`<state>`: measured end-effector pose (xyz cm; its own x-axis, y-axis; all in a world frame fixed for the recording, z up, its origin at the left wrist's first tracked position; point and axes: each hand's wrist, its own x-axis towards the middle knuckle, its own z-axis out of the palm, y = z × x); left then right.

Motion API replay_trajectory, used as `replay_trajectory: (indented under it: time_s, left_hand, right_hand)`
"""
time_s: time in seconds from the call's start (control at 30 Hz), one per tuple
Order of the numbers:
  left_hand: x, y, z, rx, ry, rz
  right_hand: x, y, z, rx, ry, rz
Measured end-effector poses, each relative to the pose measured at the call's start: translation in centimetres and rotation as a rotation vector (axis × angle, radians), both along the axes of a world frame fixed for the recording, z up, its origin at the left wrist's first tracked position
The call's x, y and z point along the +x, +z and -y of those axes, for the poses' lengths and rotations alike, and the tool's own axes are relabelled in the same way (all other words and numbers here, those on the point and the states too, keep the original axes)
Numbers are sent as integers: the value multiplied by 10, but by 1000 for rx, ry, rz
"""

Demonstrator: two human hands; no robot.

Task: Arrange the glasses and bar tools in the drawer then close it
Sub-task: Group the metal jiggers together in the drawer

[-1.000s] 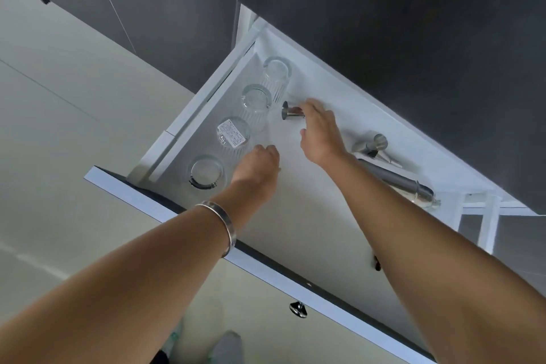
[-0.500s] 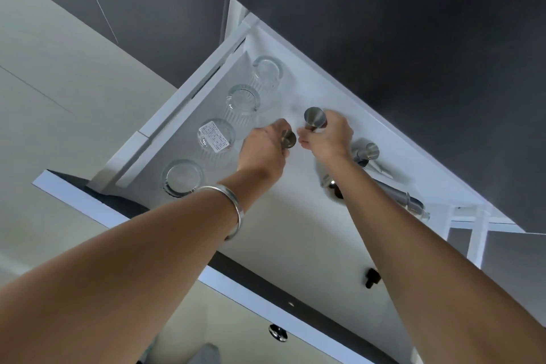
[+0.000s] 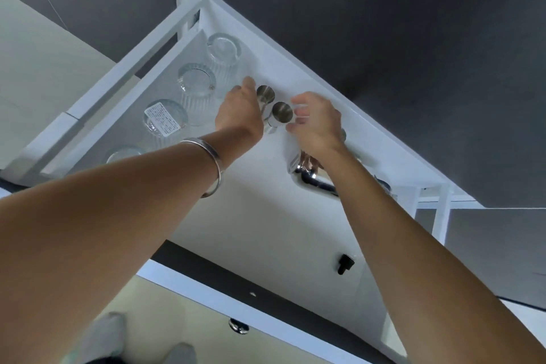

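Two steel jiggers (image 3: 274,109) stood upright in the open drawer (image 3: 266,216), right of the glasses (image 3: 196,83). Left hand (image 3: 240,115) gripped one; right hand (image 3: 317,124) hovered spread beside the other.

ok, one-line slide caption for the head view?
Both hands stand two steel jiggers upright beside the glasses in the open drawer.

Dark cabinet fronts (image 3: 384,38), pale floor (image 3: 44,68), silver bracelet (image 3: 211,165)
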<state>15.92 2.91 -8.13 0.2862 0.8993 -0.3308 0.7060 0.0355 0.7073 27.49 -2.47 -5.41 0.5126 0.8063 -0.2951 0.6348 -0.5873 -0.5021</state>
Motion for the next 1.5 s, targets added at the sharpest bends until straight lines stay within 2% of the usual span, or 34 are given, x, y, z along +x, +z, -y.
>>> replay_trajectory:
  time_s: [0.1,0.17,0.23,0.3,0.47,0.57,0.67,0.73,0.87,1.1,1.33,1.5]
  left_hand:
    - [-10,13,23,8,28,11]
    - [-18,21,41,133,32,50]
    - [-20,23,57,301,-61,135]
    - [-13,21,63,381,-215,208]
    - [38,13,63,346,-480,139]
    - [72,0,61,259,-644,63]
    - [97,-13,59,168,-755,17]
    - [106,-17,57,155,-756,1]
    - [111,-16,58,141,-694,-27]
    - [98,-9,73,96,-609,13]
    - [55,-9,77,7,-462,165]
    - [9,-9,64,90,-368,87]
  right_hand:
    - [13,34,41,128,13,48]
    - [26,51,80,145,-7,61]
    - [42,56,122,56,-80,82]
    - [56,50,160,-65,-197,96]
    - [77,16,223,-279,-344,251]
    - [75,1,228,-86,-367,340]
    - [76,0,209,136,-256,391]
    - [86,0,187,200,-190,302]
    - [110,-9,160,56,-78,220]
    - [110,-5,142,-35,-66,220]
    - [93,-13,96,-221,-93,207]
    - [75,-28,83,-351,-43,236]
